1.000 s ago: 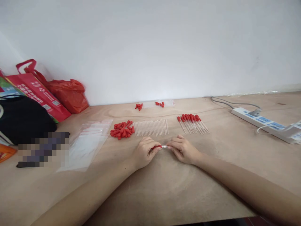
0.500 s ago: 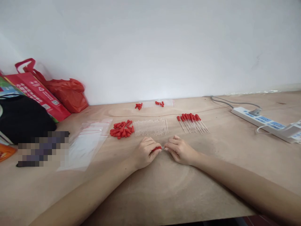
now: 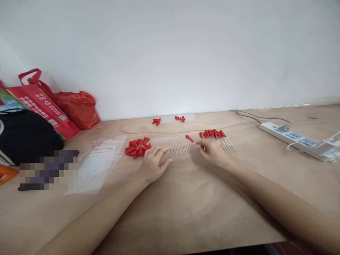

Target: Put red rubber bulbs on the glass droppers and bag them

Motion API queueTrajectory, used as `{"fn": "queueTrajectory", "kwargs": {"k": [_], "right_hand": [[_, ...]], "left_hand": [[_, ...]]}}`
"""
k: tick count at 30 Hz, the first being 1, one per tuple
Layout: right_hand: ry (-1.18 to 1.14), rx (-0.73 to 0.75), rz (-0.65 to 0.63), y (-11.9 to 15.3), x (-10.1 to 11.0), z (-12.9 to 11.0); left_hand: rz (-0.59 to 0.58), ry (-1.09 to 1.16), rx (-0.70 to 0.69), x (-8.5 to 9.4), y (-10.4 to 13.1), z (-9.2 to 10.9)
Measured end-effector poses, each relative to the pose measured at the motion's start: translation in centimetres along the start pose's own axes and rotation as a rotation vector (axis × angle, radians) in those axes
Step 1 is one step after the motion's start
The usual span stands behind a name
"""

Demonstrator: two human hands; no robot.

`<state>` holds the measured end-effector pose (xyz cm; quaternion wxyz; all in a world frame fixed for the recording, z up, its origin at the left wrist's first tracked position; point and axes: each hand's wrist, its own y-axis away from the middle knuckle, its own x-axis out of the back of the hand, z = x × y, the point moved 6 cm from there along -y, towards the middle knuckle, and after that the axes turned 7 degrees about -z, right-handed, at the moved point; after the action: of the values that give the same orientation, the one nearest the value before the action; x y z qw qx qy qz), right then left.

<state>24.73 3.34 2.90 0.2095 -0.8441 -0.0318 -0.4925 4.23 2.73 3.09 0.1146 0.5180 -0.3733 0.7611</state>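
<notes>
My right hand (image 3: pixel 211 150) pinches a dropper (image 3: pixel 189 138), its red rubber bulb pointing up and to the left; most of its tube is hidden by my fingers. My left hand (image 3: pixel 156 163) has its fingers spread and holds nothing. It is over the table just in front of a pile of red rubber bulbs (image 3: pixel 137 147). To the right of that pile lies a row of thin clear glass tubes (image 3: pixel 174 144). Beyond my right hand, several droppers (image 3: pixel 214 134) with red bulbs lie side by side.
Clear zip bags (image 3: pixel 99 163) lie at left, near a black bag (image 3: pixel 29 136) and red shopping bags (image 3: pixel 77 109). At the back are a few small red bulbs (image 3: pixel 156 121) and a clear bag (image 3: pixel 190 117). A white power strip (image 3: pixel 297 140) with cables sits at right.
My hands have moved apart. The left let go of the red bulb and opened, moving left toward the pile. The right carried the dropper up and away, toward the laid-out droppers.
</notes>
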Motion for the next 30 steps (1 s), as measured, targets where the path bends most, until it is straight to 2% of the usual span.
{"fn": "queueTrajectory", "kwargs": {"k": [2,6,10,14,17,20,25,27,30], "right_hand": [[0.028,-0.191,0.085,-1.1,0.8,2.7],[0.129,-0.439,0.066,-2.4,0.7,6.1],[0.221,-0.523,-0.001,-2.7,-0.3,7.2],[0.277,-0.530,-0.026,-2.7,-0.6,7.5],[0.302,-0.516,-0.033,-2.7,-0.5,7.2],[0.300,-0.483,-0.001,-2.9,-0.4,5.8],[0.160,-0.493,-0.050,-3.8,-2.4,2.7],[0.118,-0.513,-0.069,-4.4,-3.4,1.8],[0.112,-0.541,-0.088,-5.2,-4.3,0.9]], "left_hand": [[-0.045,0.004,0.037,-0.3,0.2,-0.8],[-0.176,0.039,0.074,-1.5,0.3,-1.3],[-0.240,0.044,0.111,-1.9,0.2,-1.2],[-0.241,0.034,0.112,-1.8,0.1,-1.2],[-0.227,0.030,0.094,-1.8,0.1,-1.3],[-0.231,0.017,0.097,-2.0,0.1,-1.3],[-0.241,-0.026,0.098,-2.1,0.2,-1.4],[-0.180,-0.090,0.103,-1.5,0.1,-1.8],[-0.015,-0.270,0.192,0.4,-0.2,-3.4]]}}
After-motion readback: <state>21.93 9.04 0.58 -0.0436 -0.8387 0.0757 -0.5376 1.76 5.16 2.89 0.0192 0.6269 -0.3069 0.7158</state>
